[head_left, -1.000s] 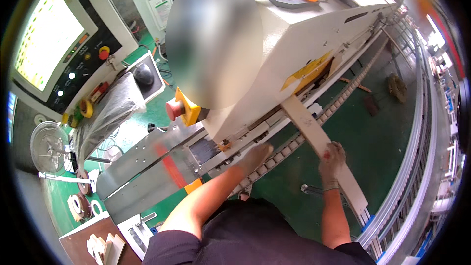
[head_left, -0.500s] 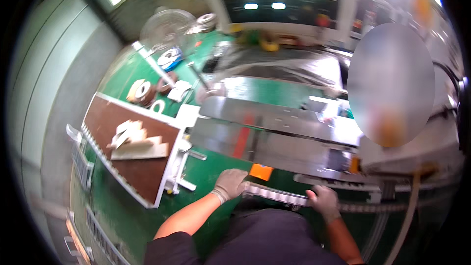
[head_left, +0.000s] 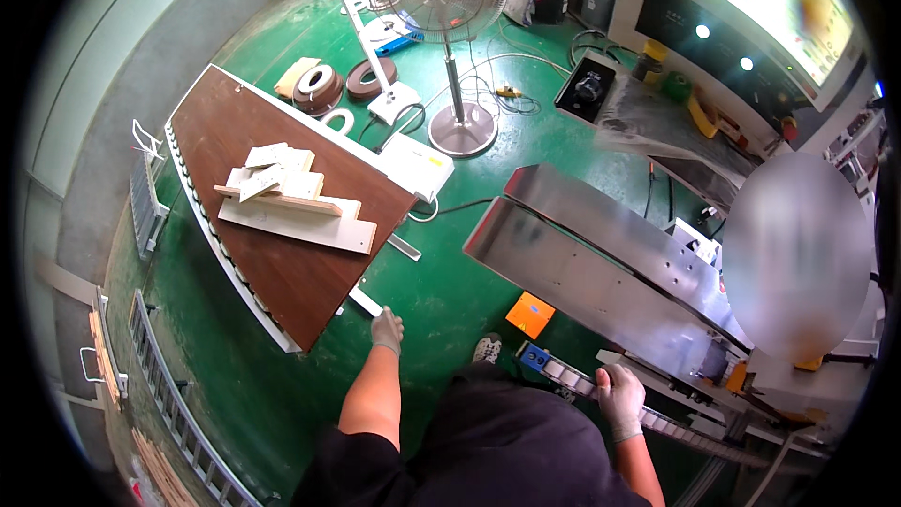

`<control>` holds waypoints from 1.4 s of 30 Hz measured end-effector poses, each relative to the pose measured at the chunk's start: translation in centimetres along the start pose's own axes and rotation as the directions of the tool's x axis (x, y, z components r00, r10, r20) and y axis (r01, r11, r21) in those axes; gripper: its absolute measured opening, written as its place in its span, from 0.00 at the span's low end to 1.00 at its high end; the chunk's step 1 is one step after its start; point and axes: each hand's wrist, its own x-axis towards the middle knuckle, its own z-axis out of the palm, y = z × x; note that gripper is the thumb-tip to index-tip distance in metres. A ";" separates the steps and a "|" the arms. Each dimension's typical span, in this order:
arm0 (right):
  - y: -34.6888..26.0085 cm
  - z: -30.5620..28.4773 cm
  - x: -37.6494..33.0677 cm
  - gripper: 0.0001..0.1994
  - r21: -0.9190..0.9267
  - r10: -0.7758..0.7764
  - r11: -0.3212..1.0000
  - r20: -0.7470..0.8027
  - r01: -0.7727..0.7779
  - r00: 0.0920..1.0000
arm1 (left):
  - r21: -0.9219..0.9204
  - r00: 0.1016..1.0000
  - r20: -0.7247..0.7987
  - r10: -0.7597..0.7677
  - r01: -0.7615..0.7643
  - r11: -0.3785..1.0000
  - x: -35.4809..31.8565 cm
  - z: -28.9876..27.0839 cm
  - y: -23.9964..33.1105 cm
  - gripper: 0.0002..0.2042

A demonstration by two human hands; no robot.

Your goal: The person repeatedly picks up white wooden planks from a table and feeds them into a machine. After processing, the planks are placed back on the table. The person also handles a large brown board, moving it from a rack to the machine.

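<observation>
My left hand [head_left: 387, 330], in a pale glove, hangs over the floor just off the near right corner of the brown-topped table [head_left: 202, 127]. Its loosely bent fingers hold nothing that I can see. At my right side, my gloved right hand [head_left: 621, 399] is closed over a rail with white rollers [head_left: 568, 376], its thumb on the left side. The rail ends in a blue piece [head_left: 535, 357]. Several pale wooden boards [head_left: 296, 225] lie in a loose pile on the brown tabletop, away from both hands.
Long metal plates [head_left: 582, 258] of a machine stretch along the right, with an orange box [head_left: 530, 315] beside them. A pedestal fan [head_left: 462, 131] stands on the green floor ahead, near brown rolls [head_left: 317, 89]. A ladder-like rack [head_left: 178, 394] is at left. A screen glows upper right.
My view has swung so the table sits closer to the middle. My left hand has let go of the rail's left end and moved left toward the table; my right hand stays on the rail.
</observation>
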 end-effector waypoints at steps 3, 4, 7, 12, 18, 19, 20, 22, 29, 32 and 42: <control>-3.5 1.7 1.9 0.17 -0.003 0.063 0.998 -0.018 -0.063 0.998 | 0.593 0.719 -0.418 0.555 -0.246 0.766 -1.8 10.1 8.9 0.16; -4.4 2.2 2.3 0.17 0.013 0.060 0.998 -0.009 -0.060 0.998 | 0.634 0.648 -0.313 0.694 -0.402 0.660 -1.5 9.7 10.9 0.22; -5.7 2.8 3.1 0.18 0.032 0.058 0.998 -0.019 -0.058 0.998 | 0.992 0.793 -0.060 0.607 -0.022 0.127 -1.3 11.8 17.2 0.38; -4.2 3.6 3.0 0.18 0.010 0.067 0.998 -0.024 -0.067 0.997 | 0.997 0.928 -0.067 0.367 0.079 -0.018 0.9 12.6 18.6 0.46; -3.7 4.7 3.4 0.17 0.033 0.072 0.997 -0.026 -0.071 0.997 | 0.999 0.935 -0.047 0.351 0.042 0.022 -2.6 10.8 14.9 0.43; -3.9 4.7 3.3 0.16 0.036 0.084 0.996 -0.020 -0.084 0.996 | 0.998 0.931 -0.035 0.363 0.014 0.062 -4.2 10.7 13.9 0.43; -3.9 5.0 3.1 0.16 0.050 0.068 0.997 -0.027 -0.066 0.997 | 0.998 0.925 -0.036 0.377 0.017 0.054 -5.6 10.0 12.7 0.42; -3.0 5.2 3.2 0.16 0.055 0.051 0.997 -0.074 -0.047 0.996 | 0.997 0.926 -0.015 0.376 -0.012 0.071 -7.3 9.7 10.8 0.39; -5.2 4.0 3.0 0.15 0.096 0.085 0.992 -0.016 -0.083 0.996 | 0.631 0.682 -0.500 0.533 -0.135 0.764 -3.9 4.6 4.5 0.36; -7.8 1.1 4.4 0.21 0.048 0.114 0.990 0.244 -0.130 0.963 | -0.201 0.917 -0.399 0.020 -0.109 0.974 1.8 3.6 3.5 0.26; -16.5 3.7 7.4 0.19 0.704 -0.214 0.708 0.286 -0.054 0.934 | -0.377 0.932 0.349 0.094 0.048 0.925 -16.3 11.1 7.4 0.19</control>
